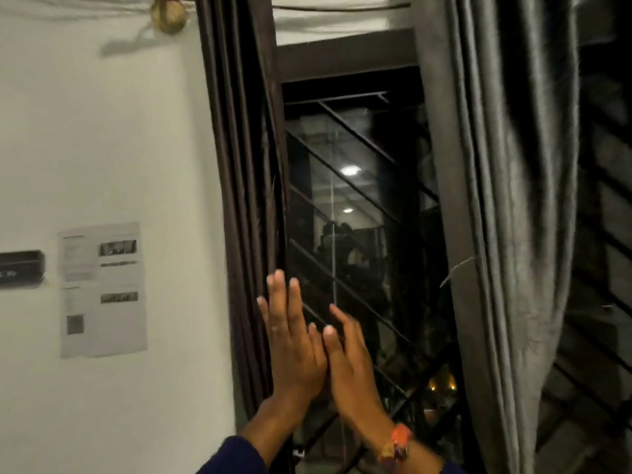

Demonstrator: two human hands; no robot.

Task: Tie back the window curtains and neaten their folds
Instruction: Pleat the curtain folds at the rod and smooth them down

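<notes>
A dark brown curtain [239,159] hangs gathered in narrow folds at the window's left edge. A grey curtain [492,200] hangs bunched on the right side. My left hand [290,336] is flat with straight fingers, pressing against the brown curtain's inner folds. My right hand [352,364] is raised just beside it, fingers straight, palm turned toward the left hand, holding nothing. No tie-back is visible.
Between the curtains is a dark window [355,234] with a diagonal metal grille. The white wall on the left carries a printed sheet [102,292] and a black box [20,268]. A round curtain-rod end [169,13] sits at top left.
</notes>
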